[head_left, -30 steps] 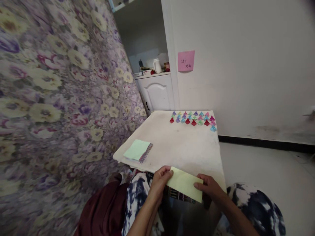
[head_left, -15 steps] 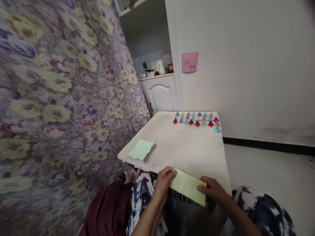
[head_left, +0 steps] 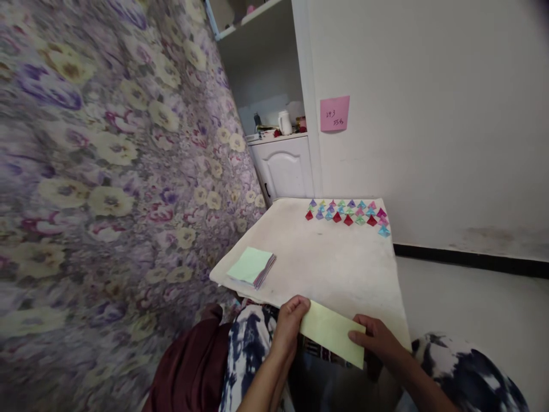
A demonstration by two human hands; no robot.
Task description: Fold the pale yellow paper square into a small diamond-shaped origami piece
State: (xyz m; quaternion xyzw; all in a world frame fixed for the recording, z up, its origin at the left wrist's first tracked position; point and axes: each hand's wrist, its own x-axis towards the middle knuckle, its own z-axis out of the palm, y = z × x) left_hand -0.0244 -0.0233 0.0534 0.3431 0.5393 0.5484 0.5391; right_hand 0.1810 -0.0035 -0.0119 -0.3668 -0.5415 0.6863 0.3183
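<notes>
A pale yellow sheet of paper [head_left: 332,332], long and narrow as if folded in half, is stretched between my two hands above my lap, just off the table's front edge. My left hand [head_left: 291,320] pinches its left end between thumb and fingers. At the right end, my right hand [head_left: 373,337] grips it with the thumb on top; the fingers behind are partly hidden. A stack of coloured paper squares [head_left: 252,266], light green uppermost, lies at the table's front left. Small folded paper pieces [head_left: 348,220] in several colours stand in rows along the far right edge.
A cream cloth covers the table [head_left: 295,246]. Floral fabric [head_left: 128,189] hangs on the left. Behind are a white cabinet [head_left: 287,171] with a white jug [head_left: 284,122] on its shelf, and a wall with a pink note [head_left: 334,113]. Dark red cloth [head_left: 193,366] lies at lower left.
The whole view has shifted slightly, so everything appears a little lower and further right. Both hands keep their hold on the yellow paper, which looks the same.
</notes>
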